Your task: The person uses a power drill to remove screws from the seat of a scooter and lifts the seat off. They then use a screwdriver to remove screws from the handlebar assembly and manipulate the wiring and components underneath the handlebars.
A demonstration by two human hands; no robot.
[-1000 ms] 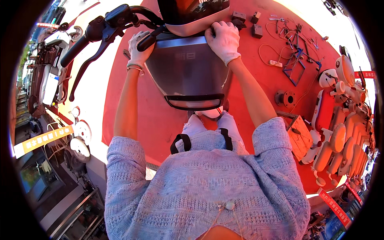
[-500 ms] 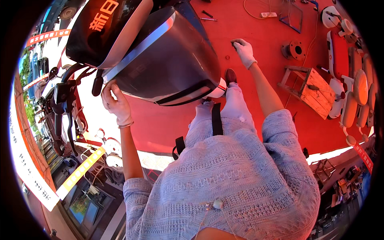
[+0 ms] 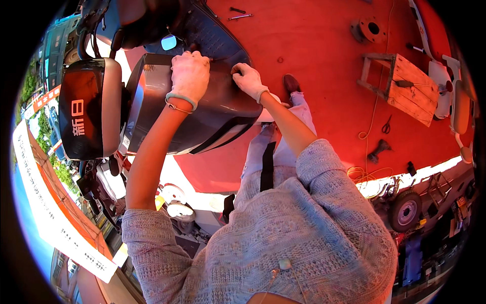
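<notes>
Both my hands wear white gloves and are at the far edge of a glossy dark grey body panel (image 3: 212, 109) on an electric scooter-like vehicle. My left hand (image 3: 190, 76) is closed over the upper edge, fingers curled down the far side where their tips are hidden. To its right my right hand (image 3: 248, 81) rests against the panel's corner with fingers bent. A dark spot shows at those fingertips, too small to identify. Left of the panel is a glossy black backrest-like piece (image 3: 83, 109) with a grey-brown side. Beyond my hands is the dark textured footwell (image 3: 217, 38).
A wooden stool (image 3: 412, 88) with a screwdriver on top stands at right on the red floor (image 3: 298, 45). Near it are a round flanged metal part (image 3: 368, 30), scissors (image 3: 386, 124) and an orange cord (image 3: 359, 175). A wrench (image 3: 240, 16) lies farther off.
My left hand has moved from the panel's left side up over its far edge. My right hand has come in from the right onto the panel. The view has turned.
</notes>
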